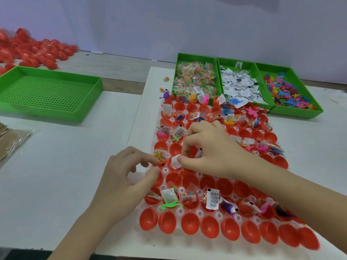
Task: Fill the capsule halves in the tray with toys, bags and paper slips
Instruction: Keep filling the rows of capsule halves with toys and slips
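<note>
A white tray (166, 170) holds rows of red capsule halves (189, 223); many contain bead bags, paper slips and small toys. My left hand (122, 182) hovers at the tray's left edge and pinches a small orange toy (163, 163) over a half there. My right hand (210, 151) reaches across the tray's middle, its thumb and fingers pinching a white paper slip (175, 161) in a capsule half. Another slip shows under its fingers.
Three green bins stand behind the tray: bead bags (195, 77), paper slips (239, 84), coloured toys (287, 91). An empty green perforated tray (48, 91) sits at the left, loose red capsule halves (35, 51) behind it. A brown packet (11, 143) lies at far left.
</note>
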